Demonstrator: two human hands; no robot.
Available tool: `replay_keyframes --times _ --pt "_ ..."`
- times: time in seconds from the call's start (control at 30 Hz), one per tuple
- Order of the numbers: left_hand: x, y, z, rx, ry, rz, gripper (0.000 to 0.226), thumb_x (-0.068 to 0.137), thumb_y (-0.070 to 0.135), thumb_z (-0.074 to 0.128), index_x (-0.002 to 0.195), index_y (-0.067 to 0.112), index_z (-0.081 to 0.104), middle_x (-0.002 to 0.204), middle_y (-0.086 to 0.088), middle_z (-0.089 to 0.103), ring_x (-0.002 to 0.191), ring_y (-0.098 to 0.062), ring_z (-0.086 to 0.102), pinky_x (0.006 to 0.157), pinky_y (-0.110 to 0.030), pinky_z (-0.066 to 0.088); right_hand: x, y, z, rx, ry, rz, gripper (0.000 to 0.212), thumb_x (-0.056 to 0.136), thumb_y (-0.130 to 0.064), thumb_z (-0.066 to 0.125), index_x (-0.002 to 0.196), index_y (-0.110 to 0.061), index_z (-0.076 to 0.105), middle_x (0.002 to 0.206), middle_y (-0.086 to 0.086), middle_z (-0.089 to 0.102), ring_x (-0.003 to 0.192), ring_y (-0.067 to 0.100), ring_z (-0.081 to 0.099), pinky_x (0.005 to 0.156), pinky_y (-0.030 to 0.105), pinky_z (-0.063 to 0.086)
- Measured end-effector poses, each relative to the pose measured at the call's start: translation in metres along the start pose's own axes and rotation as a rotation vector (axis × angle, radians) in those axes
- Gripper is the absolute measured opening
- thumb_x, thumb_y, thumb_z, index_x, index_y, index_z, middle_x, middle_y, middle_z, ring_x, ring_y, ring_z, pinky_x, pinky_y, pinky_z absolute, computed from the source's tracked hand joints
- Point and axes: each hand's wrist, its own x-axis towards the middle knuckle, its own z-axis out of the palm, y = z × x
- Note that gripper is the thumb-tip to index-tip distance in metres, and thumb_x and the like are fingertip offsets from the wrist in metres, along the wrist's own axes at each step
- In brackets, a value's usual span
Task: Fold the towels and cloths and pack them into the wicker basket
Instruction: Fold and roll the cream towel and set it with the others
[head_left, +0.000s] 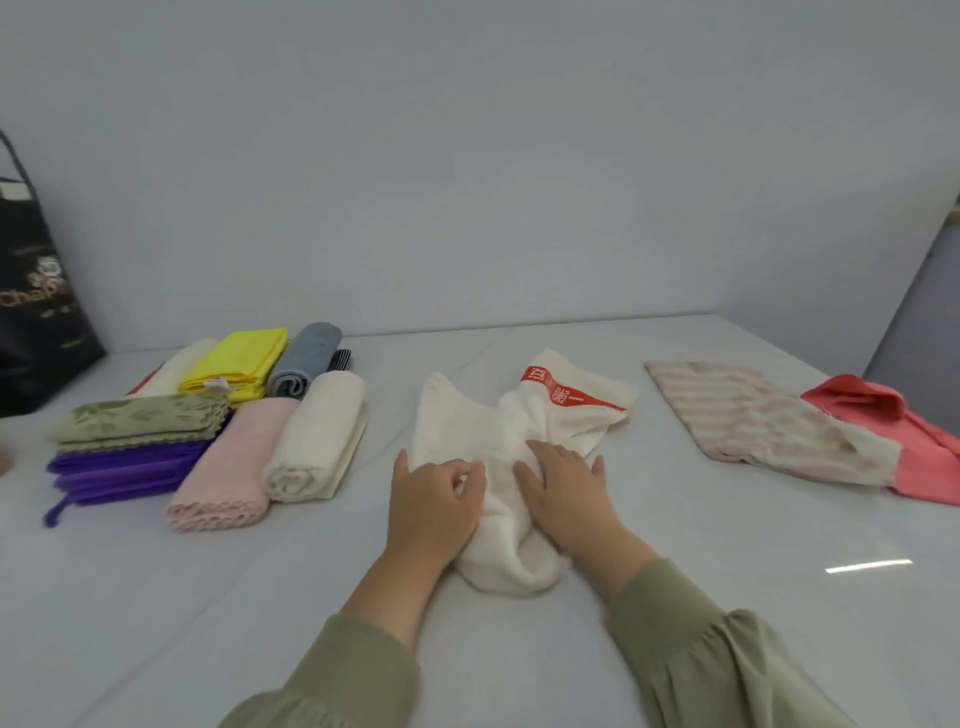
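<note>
A crumpled white towel (511, 436) with a red printed band lies in the middle of the table. My left hand (434, 506) grips its left side with curled fingers. My right hand (563, 488) lies on its middle, fingers fairly straight, pressing down. Folded and rolled cloths sit at the left: a cream roll (317, 441), a pink towel (228, 467), a purple cloth (124, 470), a green cloth (140, 421), a yellow cloth (239, 364) and a grey roll (306, 358). No wicker basket is in view.
A striped beige towel (769, 421) and a coral cloth (904, 441) lie unfolded at the right. A black shopping bag (36, 291) stands at the far left against the wall. The white table (519, 649) runs back to a grey wall.
</note>
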Motion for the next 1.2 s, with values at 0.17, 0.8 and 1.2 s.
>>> replay_keyframes --times 0.17,0.8,1.2 --pt "-0.001 -0.006 -0.015 -0.227 0.325 0.164 0.053 0.086 0.044 0.027 0.085 0.013 0.071 0.087 0.011 0.068 0.085 -0.003 0.056 0.109 -0.028 0.029 -0.014 -0.009 -0.018 0.348 -0.057 -0.022 0.049 0.096 -0.031 0.049 0.055 -0.005 0.052 0.052 0.005 0.055 0.049 0.011 0.043 0.059 0.030 0.038" --pt "-0.007 0.003 -0.007 -0.202 0.079 0.048 0.020 0.087 0.018 0.061 0.104 0.022 0.070 0.097 0.008 0.067 0.088 -0.013 0.061 0.081 -0.030 0.050 0.013 0.022 -0.016 0.436 0.099 0.301 0.076 0.078 -0.006 0.058 0.146 -0.021 0.027 0.108 0.001 0.059 0.101 0.020 0.056 0.090 0.029 0.045" --pt "0.006 -0.003 -0.028 -1.235 -0.166 -0.384 0.041 0.098 0.037 0.044 0.139 0.031 0.042 0.120 0.000 0.065 0.104 -0.014 0.066 0.094 -0.039 0.048 -0.010 0.001 -0.032 0.900 -0.082 -0.118 0.049 0.065 0.024 0.049 0.053 -0.021 0.064 0.062 0.006 0.060 0.061 0.020 0.058 0.058 0.027 0.044"
